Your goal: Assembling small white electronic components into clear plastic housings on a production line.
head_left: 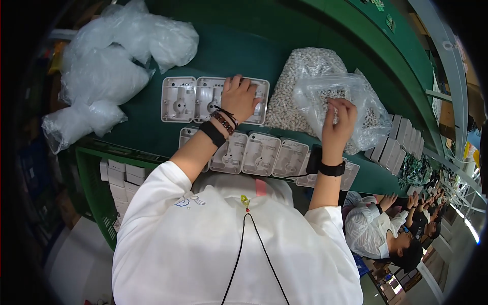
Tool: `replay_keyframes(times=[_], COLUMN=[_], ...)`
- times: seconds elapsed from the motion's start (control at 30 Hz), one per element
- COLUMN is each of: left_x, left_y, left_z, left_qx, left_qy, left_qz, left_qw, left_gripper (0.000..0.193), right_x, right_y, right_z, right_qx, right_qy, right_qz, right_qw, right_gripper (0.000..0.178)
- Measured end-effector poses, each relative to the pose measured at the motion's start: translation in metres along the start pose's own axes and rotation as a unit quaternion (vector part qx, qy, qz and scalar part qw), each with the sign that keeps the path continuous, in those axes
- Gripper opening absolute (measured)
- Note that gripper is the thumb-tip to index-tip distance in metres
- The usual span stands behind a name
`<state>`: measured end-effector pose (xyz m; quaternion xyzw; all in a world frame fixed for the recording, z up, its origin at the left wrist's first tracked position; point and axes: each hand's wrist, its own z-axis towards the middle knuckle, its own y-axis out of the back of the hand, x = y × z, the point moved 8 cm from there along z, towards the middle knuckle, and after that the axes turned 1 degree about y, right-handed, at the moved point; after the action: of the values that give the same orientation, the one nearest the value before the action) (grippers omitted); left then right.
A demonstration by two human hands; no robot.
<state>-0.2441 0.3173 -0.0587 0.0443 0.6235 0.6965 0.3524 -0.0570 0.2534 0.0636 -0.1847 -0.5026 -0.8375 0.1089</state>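
My left hand (240, 97) lies palm down across a pale plastic housing (206, 96) in the far row, its bent fingers apart near the far rim. What is under the palm is hidden. Over an open clear bag (312, 84) at the right, my right hand (339, 119) is closed, fingertips drawn together with the thumb. Anything between those tips is too small to make out. Many tiny whitish parts (291, 104) fill the bag behind and beside it. A nearer row of similar open housings (261, 155) runs between my forearms.
Puffy clear plastic bags (109, 76) are heaped at the left. A green crate (94, 190) holds stacked white boxes (118, 178). Grey-white cases (396, 145) and green circuit boards (417, 170) lie farther right. Co-workers (378, 229) sit along the bench on that side.
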Motion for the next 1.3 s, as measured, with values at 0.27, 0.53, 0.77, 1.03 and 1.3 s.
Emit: replay_keyframes(times=[0.27, 0.53, 0.77, 1.03, 1.3], left_x=[-0.008, -0.013, -0.007, 0.002, 0.000], left_y=[-0.022, -0.030, -0.020, 0.027, 0.038], left_z=[0.000, 0.004, 0.002, -0.004, -0.021], left_qx=[0.048, 0.052, 0.053, -0.008, 0.002], left_qy=[-0.015, 0.003, 0.023, 0.061, 0.099], left_qz=[0.111, 0.147, 0.100, -0.050, -0.285], left_qw=[0.993, 0.988, 0.993, 0.997, 0.953], left_gripper=[0.035, 0.041, 0.042, 0.030, 0.016], right_x=[-0.104, -0.121, -0.121, -0.119, -0.154], right_y=[-0.016, -0.087, -0.094, -0.099, -0.065], right_z=[-0.013, -0.009, -0.012, -0.016, -0.016], right_qx=[0.082, 0.179, 0.218, 0.218, 0.070], right_qy=[-0.092, 0.003, -0.086, -0.055, -0.159], right_qz=[-0.025, -0.050, -0.014, -0.004, 0.030], right_qw=[0.992, 0.983, 0.972, 0.974, 0.984], right_gripper=[0.015, 0.017, 0.016, 0.012, 0.011])
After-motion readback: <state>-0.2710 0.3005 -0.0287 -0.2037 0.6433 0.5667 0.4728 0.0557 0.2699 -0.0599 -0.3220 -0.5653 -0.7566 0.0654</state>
